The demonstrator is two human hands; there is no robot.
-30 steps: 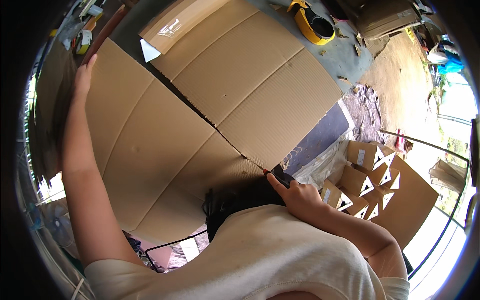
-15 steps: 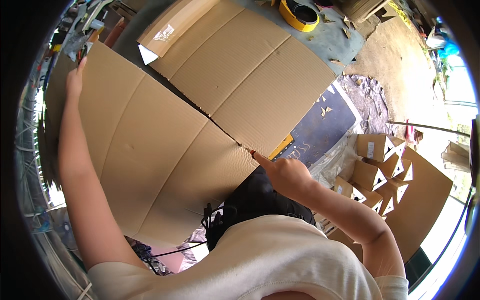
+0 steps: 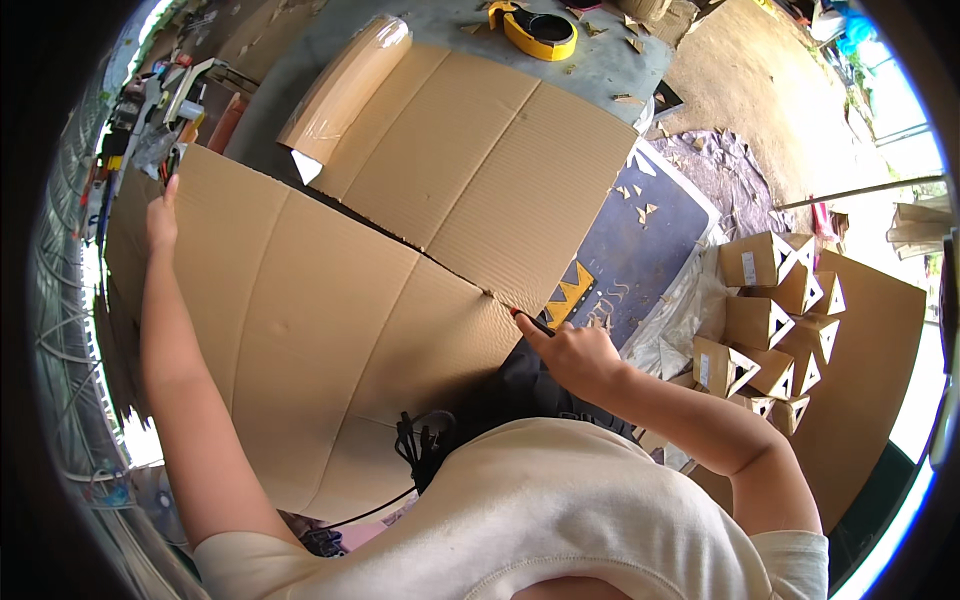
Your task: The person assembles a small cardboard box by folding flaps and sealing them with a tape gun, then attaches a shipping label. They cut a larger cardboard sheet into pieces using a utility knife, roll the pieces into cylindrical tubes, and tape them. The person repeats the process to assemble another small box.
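A large brown cardboard sheet stretches across in front of me, with fold lines pressed into it. A dark slit separates it from a second cardboard panel on the far side. The slit ends close to my right hand, where the board is crumpled. That hand is closed round a slim cutter knife with a dark and red handle; its blade is too small to make out. My left hand, arm stretched far out, grips the sheet's far left edge.
A yellow-and-black ring-shaped object lies on the grey table behind a plastic-wrapped cardboard bundle. Several folded cardboard boxes are stacked at the right. Tools crowd the far left. Cardboard scraps litter a dark printed sheet.
The view has shifted, so the boards appear turned slightly. My right hand has tilted the cutter knife, and more of its handle shows. My left hand keeps its hold on the sheet's edge.
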